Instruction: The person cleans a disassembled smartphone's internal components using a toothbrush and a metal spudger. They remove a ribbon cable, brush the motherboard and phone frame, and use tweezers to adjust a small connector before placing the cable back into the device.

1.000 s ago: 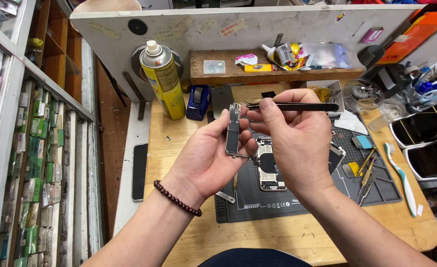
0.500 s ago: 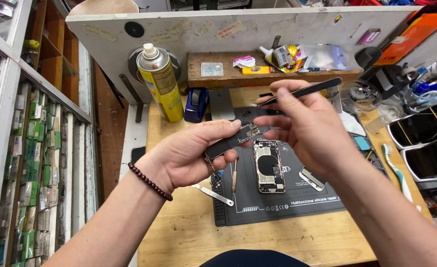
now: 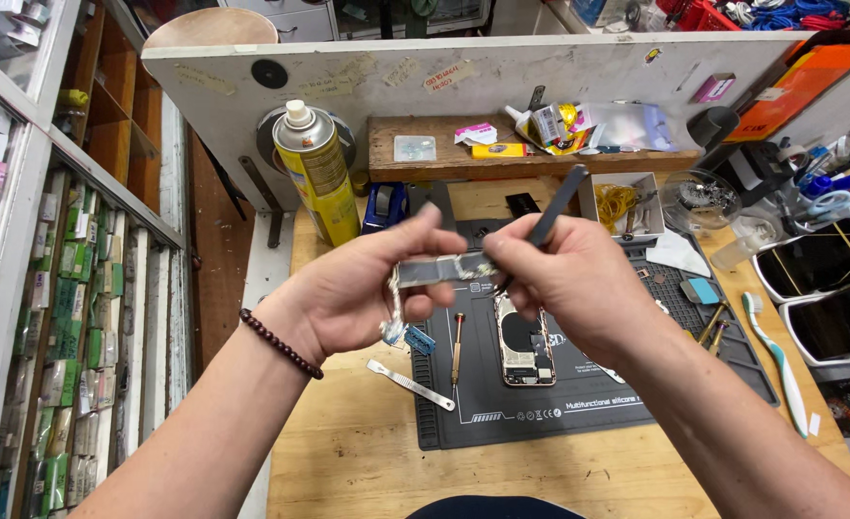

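Both hands meet at the centre of the frame, above the desk [image 3: 348, 461]. The left hand [image 3: 367, 293] pinches a narrow grey part [image 3: 439, 271] between thumb and fingers, closed on its left end. The part's long axis runs left to right, almost level, and a thin strip with a small blue bit hangs from its left end. The right hand [image 3: 564, 284] comes in from the right, fingers curled shut around a dark tool [image 3: 557, 204] that slants toward the upper right; its lower tip is hidden behind the fingers, right at the part's right end. So the part lies just left of the right fingers, and both hands touch or nearly touch it.

Below them, on the black mat [image 3: 579, 423], lies an open phone [image 3: 524, 341], with a screwdriver [image 3: 457, 348] beside it and a metal pry bar [image 3: 411, 384] at the mat's left edge. A spray can [image 3: 319, 173] stands at the upper left.
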`<control>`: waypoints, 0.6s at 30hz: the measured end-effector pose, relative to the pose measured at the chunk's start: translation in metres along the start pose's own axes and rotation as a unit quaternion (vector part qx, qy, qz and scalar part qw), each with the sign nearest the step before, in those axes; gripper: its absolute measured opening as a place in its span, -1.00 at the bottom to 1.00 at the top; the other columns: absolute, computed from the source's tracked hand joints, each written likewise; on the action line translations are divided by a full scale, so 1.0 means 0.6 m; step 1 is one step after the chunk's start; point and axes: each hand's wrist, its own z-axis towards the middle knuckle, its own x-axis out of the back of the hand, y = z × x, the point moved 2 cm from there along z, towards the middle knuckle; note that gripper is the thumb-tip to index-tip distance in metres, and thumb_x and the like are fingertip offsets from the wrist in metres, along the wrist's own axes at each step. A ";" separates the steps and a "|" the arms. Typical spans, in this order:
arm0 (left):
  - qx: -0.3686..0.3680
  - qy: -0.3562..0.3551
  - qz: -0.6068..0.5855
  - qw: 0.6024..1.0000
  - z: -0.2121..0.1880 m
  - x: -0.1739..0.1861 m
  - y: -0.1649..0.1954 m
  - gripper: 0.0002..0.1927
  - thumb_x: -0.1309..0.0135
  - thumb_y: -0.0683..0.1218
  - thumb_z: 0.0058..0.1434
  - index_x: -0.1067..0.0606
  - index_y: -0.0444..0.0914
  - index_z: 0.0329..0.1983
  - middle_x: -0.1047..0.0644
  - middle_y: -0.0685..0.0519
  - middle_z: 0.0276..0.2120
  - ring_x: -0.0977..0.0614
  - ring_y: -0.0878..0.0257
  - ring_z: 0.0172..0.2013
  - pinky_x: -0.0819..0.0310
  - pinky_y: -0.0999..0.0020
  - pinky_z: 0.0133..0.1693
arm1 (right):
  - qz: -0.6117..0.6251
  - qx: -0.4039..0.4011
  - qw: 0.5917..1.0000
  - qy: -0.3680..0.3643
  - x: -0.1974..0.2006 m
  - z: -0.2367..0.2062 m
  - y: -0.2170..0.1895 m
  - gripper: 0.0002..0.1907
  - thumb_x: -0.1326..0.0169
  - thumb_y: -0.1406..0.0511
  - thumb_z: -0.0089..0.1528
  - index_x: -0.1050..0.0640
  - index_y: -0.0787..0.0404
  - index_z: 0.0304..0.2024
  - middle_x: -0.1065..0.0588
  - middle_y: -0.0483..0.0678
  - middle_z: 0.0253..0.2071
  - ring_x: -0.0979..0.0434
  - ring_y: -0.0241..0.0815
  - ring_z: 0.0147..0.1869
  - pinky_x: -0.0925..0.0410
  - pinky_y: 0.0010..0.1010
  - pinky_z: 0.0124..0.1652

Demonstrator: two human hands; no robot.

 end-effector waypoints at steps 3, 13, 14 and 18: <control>-0.017 0.041 -0.105 0.993 -0.002 -0.005 0.000 -0.58 0.11 0.07 0.37 -0.43 -0.34 0.09 -0.60 -0.12 -0.21 -0.69 0.13 -0.23 -0.63 0.44 -0.30 | 0.091 -0.039 0.994 0.035 0.005 0.007 0.004 -0.85 -0.16 0.29 0.26 -0.56 0.27 -0.27 -0.49 -0.10 -0.47 -0.38 -0.36 -0.55 -0.24 -0.51 -0.56; -0.218 0.085 -0.051 0.971 0.005 -0.057 -0.061 -0.57 0.05 -0.12 0.40 -0.32 -0.26 0.32 -0.58 -0.11 -0.01 -0.62 0.04 0.02 -0.48 0.01 0.11 | 0.126 0.027 0.985 0.111 -0.014 -0.001 0.024 -0.85 -0.16 0.31 0.29 -0.58 0.31 -0.22 -0.51 -0.10 -0.43 -0.42 -0.37 -0.49 -0.30 -0.53 -0.50; -0.229 0.088 -0.055 0.968 0.009 -0.058 -0.061 -0.59 0.06 -0.07 0.42 -0.33 -0.29 0.28 -0.59 -0.16 -0.03 -0.63 0.02 -0.01 -0.49 0.03 0.10 | 0.112 0.038 0.987 0.111 -0.016 -0.005 0.023 -0.84 -0.16 0.31 0.30 -0.59 0.33 -0.22 -0.51 -0.09 -0.42 -0.42 -0.36 -0.48 -0.32 -0.53 -0.48; -0.232 0.135 -0.118 0.956 0.011 -0.046 -0.053 -0.63 0.06 -0.06 0.43 -0.31 -0.32 0.22 -0.56 -0.12 -0.04 -0.63 0.00 0.00 -0.54 0.02 0.08 | 0.091 0.110 0.985 0.098 -0.012 -0.015 0.009 -0.80 -0.09 0.31 0.34 -0.57 0.36 -0.13 -0.58 -0.01 -0.31 -0.58 -0.28 -0.34 -0.49 -0.47 -0.30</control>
